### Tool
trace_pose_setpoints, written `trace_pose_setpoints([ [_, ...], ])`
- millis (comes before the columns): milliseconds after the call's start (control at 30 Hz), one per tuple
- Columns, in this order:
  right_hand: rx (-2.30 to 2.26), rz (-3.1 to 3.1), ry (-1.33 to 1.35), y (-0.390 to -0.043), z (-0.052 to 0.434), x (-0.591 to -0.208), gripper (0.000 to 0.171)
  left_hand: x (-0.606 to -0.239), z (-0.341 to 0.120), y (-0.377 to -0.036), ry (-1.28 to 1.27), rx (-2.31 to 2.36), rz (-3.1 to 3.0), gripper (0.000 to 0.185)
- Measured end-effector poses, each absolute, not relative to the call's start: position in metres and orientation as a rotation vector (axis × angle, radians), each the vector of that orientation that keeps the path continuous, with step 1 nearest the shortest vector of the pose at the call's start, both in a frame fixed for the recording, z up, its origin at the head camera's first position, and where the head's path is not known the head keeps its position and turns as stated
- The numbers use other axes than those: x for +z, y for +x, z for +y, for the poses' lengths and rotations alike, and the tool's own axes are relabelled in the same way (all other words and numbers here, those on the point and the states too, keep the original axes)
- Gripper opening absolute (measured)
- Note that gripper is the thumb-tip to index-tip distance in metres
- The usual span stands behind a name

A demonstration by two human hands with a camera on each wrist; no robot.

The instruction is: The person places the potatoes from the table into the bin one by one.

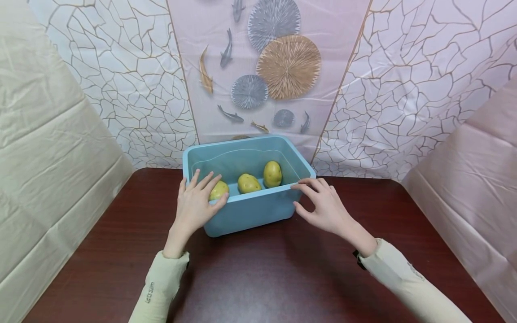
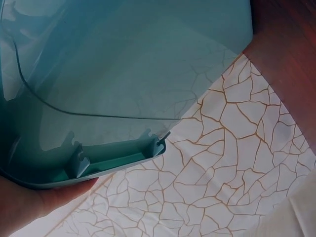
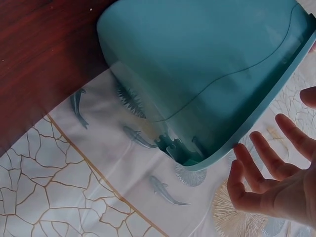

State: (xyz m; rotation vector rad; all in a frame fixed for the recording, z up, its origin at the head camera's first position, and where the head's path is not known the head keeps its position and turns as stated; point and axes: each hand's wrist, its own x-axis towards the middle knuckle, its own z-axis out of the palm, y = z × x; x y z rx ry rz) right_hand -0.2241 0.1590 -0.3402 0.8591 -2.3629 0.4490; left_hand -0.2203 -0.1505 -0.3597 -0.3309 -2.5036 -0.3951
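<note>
A light blue plastic bin stands at the back of the table, turned slightly. Inside it lie three yellow potatoes: one at the left, partly hidden by the left hand, one in the middle and one at the right. My left hand lies over the bin's front left corner, fingers spread and straight; in the left wrist view its thumb is by the rim. At the front right corner is my right hand, fingers loosely bent, fingertips at the rim, gripping nothing.
The dark red-brown table extends in front of the bin and to both sides. A patterned cloth hangs right behind the bin. Pale fabric walls flank the table left and right.
</note>
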Motion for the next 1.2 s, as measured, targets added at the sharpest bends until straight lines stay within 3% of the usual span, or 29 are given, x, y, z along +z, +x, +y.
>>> trace_pose_setpoints([
  [667,0.4,-2.46,0.809,-0.203,0.18,-0.362,0.034,-0.373,-0.156,-0.216,-0.498,-0.383,-2.258,0.046],
  [1200,0.35,-2.541,0.73,-0.18,0.19,-0.367,0.04,-0.377,-0.157,-0.18,-0.652,-0.434,-2.255,0.041],
])
